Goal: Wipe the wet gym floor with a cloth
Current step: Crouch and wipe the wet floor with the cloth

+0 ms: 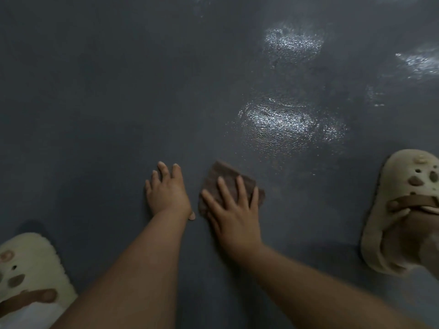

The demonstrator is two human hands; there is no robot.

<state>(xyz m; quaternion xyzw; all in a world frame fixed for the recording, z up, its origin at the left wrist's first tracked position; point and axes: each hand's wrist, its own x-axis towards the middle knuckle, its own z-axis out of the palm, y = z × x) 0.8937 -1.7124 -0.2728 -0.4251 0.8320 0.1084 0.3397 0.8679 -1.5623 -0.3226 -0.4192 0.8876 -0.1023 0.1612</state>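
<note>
The brown cloth [228,186] was pressed flat to the grey floor [95,115] under the spread, straight fingers [240,188] of the right hand [234,214], apparently for wiping pressure. The left hand [166,191], fingers loosely spread, was planted beside it, probably for support. The cloth looked crumpled and small, just short of the glistening wet patch [285,122].
</note>
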